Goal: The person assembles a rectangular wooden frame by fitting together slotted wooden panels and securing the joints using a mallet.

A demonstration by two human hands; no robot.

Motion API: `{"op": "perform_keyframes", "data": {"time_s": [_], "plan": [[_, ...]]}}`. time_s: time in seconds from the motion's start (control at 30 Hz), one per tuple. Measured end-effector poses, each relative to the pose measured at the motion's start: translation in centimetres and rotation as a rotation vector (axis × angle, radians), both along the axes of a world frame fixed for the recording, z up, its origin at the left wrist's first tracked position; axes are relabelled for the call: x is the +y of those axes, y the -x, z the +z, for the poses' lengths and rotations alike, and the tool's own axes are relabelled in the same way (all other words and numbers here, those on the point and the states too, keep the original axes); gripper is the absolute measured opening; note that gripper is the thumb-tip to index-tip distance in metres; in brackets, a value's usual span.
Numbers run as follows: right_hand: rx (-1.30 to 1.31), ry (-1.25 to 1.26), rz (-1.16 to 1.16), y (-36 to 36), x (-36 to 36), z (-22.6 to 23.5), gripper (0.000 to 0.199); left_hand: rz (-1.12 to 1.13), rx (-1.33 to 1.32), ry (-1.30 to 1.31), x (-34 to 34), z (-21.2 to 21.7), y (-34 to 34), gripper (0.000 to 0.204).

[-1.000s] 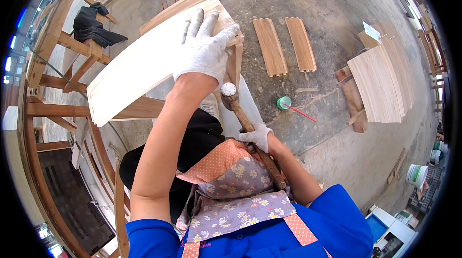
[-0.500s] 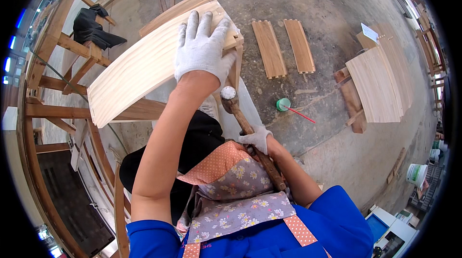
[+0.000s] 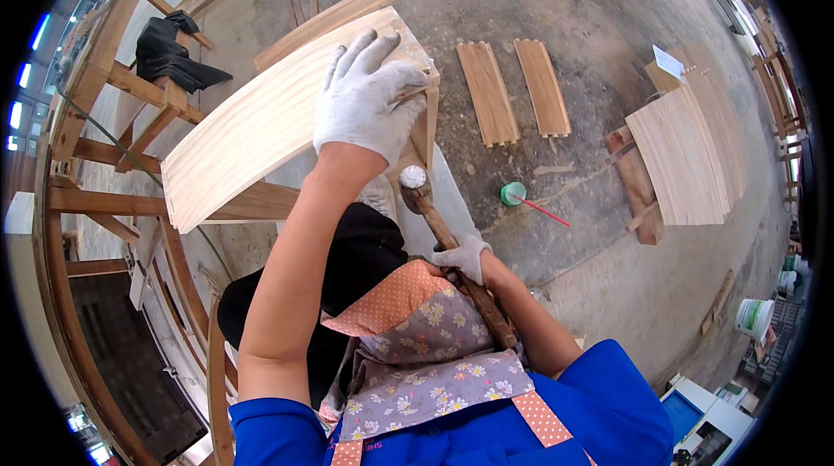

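My left hand point(image 3: 365, 101), in a pale work glove, lies over the right end of a pale wooden panel point(image 3: 252, 123). Its fingers are apart and a little bent, with the index finger near the panel's jointed corner. An upright end board point(image 3: 431, 123) meets the panel at that corner, and a browner board point(image 3: 326, 23) lies along the far side. Lower down, my right hand point(image 3: 465, 258), gloved too, is wrapped round the wooden handle of a hammer point(image 3: 445, 236). The hammer's round, whitish face points up, just below the box-like piece and apart from it.
Two brown boards point(image 3: 488, 92) with notched ends lie on the concrete floor. Near them stands a small green pot point(image 3: 512, 194) with a red stick. Stacked pale panels point(image 3: 682, 158) rest on wooden supports at right. A timber frame point(image 3: 104, 201) stands at left.
My left hand's fingers have drawn back from lying flat on the panel and are more bent, nearer the corner. My right hand still holds the hammer in much the same place.
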State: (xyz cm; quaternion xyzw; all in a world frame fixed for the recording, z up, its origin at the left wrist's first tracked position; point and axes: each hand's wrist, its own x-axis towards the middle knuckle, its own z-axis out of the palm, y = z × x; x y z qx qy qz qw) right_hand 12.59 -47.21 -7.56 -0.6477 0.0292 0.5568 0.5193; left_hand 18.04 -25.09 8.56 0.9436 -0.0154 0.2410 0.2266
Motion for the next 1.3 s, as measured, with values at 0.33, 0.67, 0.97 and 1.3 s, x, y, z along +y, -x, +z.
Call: {"op": "perform_keyframes", "data": {"time_s": [0.33,0.67,0.97,1.3], "plan": [[0.038,0.003,-0.019,0.2,-0.3,-1.6,0.026,0.161,0.324,-0.065,0.6,2.1,-1.9,0.111],[0.015,0.012,0.015,0.2,-0.3,-1.7,0.028,-0.007,0.236,0.259,1.8,1.4,-1.9,0.113],[0.077,0.009,0.012,0.0,-0.2,-1.4,0.028,0.079,0.340,0.038,1.8,2.6,-4.0,0.128],[0.053,-0.001,0.006,0.3,-0.3,-3.2,0.030,0.063,0.264,-0.166,1.7,2.1,-4.1,0.110]]}}
